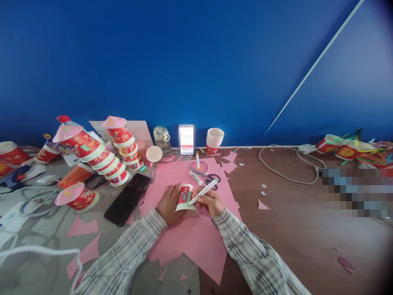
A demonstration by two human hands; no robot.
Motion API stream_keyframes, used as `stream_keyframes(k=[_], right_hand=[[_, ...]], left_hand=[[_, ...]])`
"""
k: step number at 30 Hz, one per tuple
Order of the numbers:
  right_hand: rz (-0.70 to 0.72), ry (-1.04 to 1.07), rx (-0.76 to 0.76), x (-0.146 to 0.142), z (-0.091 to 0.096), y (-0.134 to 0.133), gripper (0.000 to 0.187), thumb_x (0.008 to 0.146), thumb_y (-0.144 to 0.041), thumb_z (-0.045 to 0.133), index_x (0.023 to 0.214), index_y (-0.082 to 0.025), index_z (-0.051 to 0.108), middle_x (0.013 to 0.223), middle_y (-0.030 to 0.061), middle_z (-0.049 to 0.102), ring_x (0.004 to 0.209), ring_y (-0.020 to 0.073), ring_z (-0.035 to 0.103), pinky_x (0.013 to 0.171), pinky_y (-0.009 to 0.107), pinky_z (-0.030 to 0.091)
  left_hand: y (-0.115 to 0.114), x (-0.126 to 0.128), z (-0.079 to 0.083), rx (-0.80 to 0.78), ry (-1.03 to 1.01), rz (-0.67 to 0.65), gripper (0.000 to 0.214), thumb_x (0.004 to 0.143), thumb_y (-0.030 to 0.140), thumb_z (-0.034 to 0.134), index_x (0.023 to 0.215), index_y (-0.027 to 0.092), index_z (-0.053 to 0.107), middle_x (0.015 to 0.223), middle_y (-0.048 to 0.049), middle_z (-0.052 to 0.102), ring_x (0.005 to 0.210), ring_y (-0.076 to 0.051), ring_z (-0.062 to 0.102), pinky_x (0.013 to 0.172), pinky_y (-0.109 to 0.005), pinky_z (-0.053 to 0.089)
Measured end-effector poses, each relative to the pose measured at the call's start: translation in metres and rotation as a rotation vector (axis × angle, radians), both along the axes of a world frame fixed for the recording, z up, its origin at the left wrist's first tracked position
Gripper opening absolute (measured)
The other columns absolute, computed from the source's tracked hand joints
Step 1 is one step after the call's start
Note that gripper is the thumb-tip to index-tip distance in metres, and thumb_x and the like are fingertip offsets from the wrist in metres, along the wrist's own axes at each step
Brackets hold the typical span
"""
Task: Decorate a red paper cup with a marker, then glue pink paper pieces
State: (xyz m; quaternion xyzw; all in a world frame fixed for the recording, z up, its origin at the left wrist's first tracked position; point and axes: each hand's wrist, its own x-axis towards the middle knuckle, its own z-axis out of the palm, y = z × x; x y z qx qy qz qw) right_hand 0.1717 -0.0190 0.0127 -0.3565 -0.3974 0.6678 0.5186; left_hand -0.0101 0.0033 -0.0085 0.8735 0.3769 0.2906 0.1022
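Cup (pixel 185 195), red-printed, is tipped over the pink paper (pixel 205 239), its wide end nearest the camera. From my remote post I record the left hand (pixel 170 200) closed on the cup's left side. I find the right hand (pixel 212 203) clamped on a white marker (pixel 204 192); its tip appears to meet the cup wall, though I cannot confirm contact at this size. Scissors (pixel 207 176) lie just beyond.

A blue wall (pixel 196 69) stands behind the table (pixel 285 241).
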Motion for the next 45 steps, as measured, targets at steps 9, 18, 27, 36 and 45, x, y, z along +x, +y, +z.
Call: stream_keyframes(k=[9,18,27,36,45], right_hand=[[0.028,-0.042,-0.006,0.0011,-0.0003,0.0022,0.017,0.052,-0.032,0.065,0.062,-0.018,0.065,0.045,-0.0004,0.057,0.038,0.0093,0.045,0.040,0.021,0.032],[-0.044,-0.057,0.030,-0.0011,-0.0030,0.0019,0.017,0.057,-0.033,0.064,0.066,-0.019,0.065,0.044,-0.0009,0.056,0.038,0.0092,0.044,0.041,0.021,0.032],[-0.079,-0.069,0.045,-0.0006,-0.0037,-0.0007,0.018,0.060,-0.031,0.064,0.069,-0.016,0.063,0.046,-0.0020,0.055,0.041,0.0082,0.045,0.042,0.020,0.034],[-0.147,-0.045,0.046,-0.0016,-0.0041,0.0006,0.021,0.061,-0.032,0.065,0.071,-0.015,0.062,0.046,-0.0027,0.053,0.042,0.0083,0.043,0.042,0.022,0.034],[-0.168,-0.040,0.037,-0.0003,-0.0038,-0.0002,0.017,0.061,-0.028,0.062,0.072,-0.015,0.062,0.047,-0.0029,0.054,0.043,0.0083,0.044,0.044,0.021,0.035]], left_hand=[[0.0003,0.0001,0.0004,-0.003,-0.005,-0.007,0.077,0.068,0.042,0.055,0.131,0.018,0.018,0.107,-0.0143,0.052,0.094,-0.029,0.051,0.085,-0.050,0.043],[0.0014,0.0000,-0.0020,0.009,0.029,0.002,0.077,0.069,0.044,0.055,0.131,0.018,0.017,0.107,-0.0142,0.052,0.095,-0.029,0.050,0.086,-0.049,0.043],[0.0007,0.0007,-0.0011,0.001,0.059,-0.004,0.074,0.070,0.044,0.054,0.129,0.012,0.021,0.111,-0.0167,0.050,0.098,-0.029,0.048,0.089,-0.049,0.040],[0.0000,0.0022,0.0005,0.012,0.063,-0.014,0.074,0.072,0.044,0.053,0.128,0.010,0.020,0.111,-0.0181,0.050,0.098,-0.029,0.047,0.090,-0.049,0.038],[-0.0004,0.0026,0.0017,-0.001,0.068,-0.010,0.073,0.071,0.042,0.053,0.128,0.010,0.020,0.114,-0.0188,0.048,0.101,-0.029,0.045,0.090,-0.049,0.038]])
